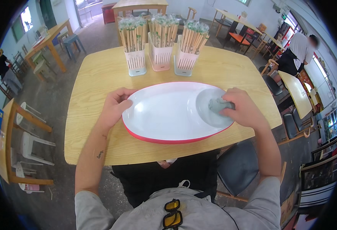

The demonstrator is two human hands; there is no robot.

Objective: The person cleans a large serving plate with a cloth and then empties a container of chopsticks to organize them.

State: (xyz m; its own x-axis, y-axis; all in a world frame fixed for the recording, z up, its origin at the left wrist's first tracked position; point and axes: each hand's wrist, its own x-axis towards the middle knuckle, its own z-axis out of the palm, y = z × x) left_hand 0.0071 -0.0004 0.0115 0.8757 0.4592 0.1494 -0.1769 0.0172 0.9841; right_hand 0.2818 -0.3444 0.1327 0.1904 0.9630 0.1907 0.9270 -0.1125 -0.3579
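Observation:
A large oval plate [162,112], white inside with a red outer side, lies before me on a wood-grain table [96,77]. Its right end has a round recessed compartment [203,103]. My left hand [116,106] grips the plate's left rim, thumb on the inside and fingers at the outer edge. In my right hand [241,107] is a bunched grey-green cloth [218,105], held over the round compartment; part of it is hidden by my fingers. The cloth seems to touch the compartment's surface.
Three slotted plastic holders [136,63] filled with wrapped chopsticks [162,30] stand at the table's far side. A black-seated chair [238,168] is close by my right. One person [296,54] bends near tables at the right; another person [4,69] is at the far left.

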